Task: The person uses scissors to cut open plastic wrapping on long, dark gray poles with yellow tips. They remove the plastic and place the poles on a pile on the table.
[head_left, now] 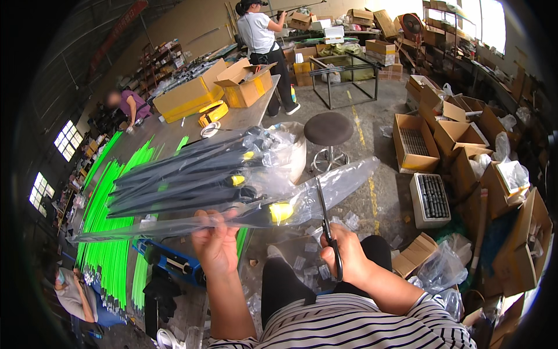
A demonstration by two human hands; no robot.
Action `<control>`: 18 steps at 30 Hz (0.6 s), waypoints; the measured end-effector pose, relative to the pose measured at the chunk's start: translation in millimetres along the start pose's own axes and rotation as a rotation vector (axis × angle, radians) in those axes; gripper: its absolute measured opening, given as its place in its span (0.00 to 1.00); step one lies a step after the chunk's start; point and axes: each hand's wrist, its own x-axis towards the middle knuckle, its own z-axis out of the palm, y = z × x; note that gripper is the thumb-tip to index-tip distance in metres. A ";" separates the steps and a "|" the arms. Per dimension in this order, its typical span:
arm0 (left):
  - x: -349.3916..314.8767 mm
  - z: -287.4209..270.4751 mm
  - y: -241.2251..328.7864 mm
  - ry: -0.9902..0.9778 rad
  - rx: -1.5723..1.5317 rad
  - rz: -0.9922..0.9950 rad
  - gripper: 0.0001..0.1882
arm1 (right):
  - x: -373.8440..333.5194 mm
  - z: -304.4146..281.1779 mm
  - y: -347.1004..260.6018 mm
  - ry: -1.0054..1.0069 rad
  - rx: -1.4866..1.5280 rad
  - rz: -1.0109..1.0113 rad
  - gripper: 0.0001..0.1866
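Note:
My left hand [216, 244] is closed on a long clear plastic bag [346, 185], its fingers pinching the film from below. Inside lies a slim dark article with a bright yellow part [281, 213]; its exact kind I cannot make out. My right hand [347, 253] grips black-handled scissors [325, 216], their blades pointing up and crossing the bag to the right of the yellow part. Whether the blades are cutting the film I cannot tell. Just beyond my left hand, several similar bagged dark articles [192, 174] are heaped on the table [168, 131].
Bright green rods [110, 232] cover the table's left side, near a blue tool [168, 262]. A round stool [329, 129] stands ahead. Cardboard boxes [415, 142] crowd the right. One person [261, 35] stands at the back; another [131, 104] and a seated person [78, 294] are left.

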 end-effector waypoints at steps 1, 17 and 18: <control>-0.6 -0.6 0.9 -0.001 0.005 0.002 0.09 | 1.8 -0.6 -0.2 -0.001 -0.003 -0.025 0.25; -4.0 -3.5 5.1 0.027 0.053 0.023 0.09 | -2.0 8.0 17.0 0.079 0.161 0.208 0.22; -5.5 -4.7 9.1 0.037 0.084 0.020 0.08 | -3.0 11.2 22.7 0.075 0.159 0.229 0.19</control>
